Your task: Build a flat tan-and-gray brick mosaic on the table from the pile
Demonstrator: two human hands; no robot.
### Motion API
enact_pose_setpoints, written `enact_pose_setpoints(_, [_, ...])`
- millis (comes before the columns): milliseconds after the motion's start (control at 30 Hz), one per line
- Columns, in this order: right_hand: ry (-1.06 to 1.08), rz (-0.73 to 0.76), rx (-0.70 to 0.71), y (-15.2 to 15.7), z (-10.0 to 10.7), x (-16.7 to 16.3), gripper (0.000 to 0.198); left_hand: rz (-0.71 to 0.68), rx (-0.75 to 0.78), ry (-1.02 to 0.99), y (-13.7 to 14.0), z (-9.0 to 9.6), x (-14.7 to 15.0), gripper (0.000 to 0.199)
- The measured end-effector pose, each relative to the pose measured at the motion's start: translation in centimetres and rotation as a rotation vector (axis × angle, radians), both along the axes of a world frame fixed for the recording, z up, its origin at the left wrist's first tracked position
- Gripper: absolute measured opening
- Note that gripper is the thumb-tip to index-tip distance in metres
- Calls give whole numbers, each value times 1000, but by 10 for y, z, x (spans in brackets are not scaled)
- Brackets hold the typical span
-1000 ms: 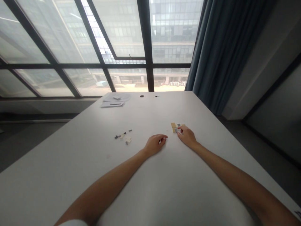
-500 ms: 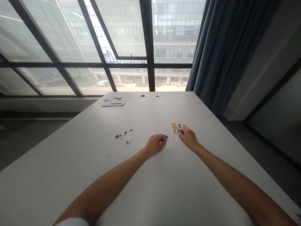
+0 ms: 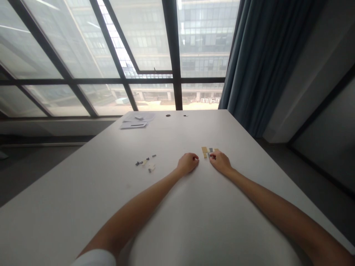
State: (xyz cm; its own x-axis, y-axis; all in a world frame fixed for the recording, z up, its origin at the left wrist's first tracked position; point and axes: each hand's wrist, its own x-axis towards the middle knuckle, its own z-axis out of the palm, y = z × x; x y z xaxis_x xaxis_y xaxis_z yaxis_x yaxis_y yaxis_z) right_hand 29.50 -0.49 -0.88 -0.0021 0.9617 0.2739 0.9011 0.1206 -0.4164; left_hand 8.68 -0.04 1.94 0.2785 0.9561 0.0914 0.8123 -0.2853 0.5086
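Several small dark and cream pieces [image 3: 144, 162] are lying scattered on a white table [image 3: 172, 218]. Rightward, the left hand [image 3: 189, 162] is resting loosely curled; whether it is holding anything, I cannot tell. Beyond, yellow blocks [image 3: 204, 149] are sitting beside a grey piece [image 3: 209, 155], which the right hand [image 3: 220, 161] is reaching, nearly closed, grip unclear.

Daylight comes through dark-framed windows [image 3: 149, 37] — a blue curtain [image 3: 257, 62] beside, white table [image 3: 172, 136] before, grey floor [image 3: 24, 166] below.
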Motion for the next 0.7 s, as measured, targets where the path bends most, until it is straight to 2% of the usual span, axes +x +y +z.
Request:
enact_pose_setpoints(100, [-4, 3, -9, 1, 1, -1, 18, 104, 45, 0, 4, -3, 20, 23])
enact_pose_setpoints(233, [-11, 6, 3, 1, -2, -3, 18, 157, 62, 12, 6, -10, 33, 23])
enact_pose_setpoints(700, [-3, 39, 26, -1, -4, -3, 19, 68, 113, 55, 3, -12, 34, 26])
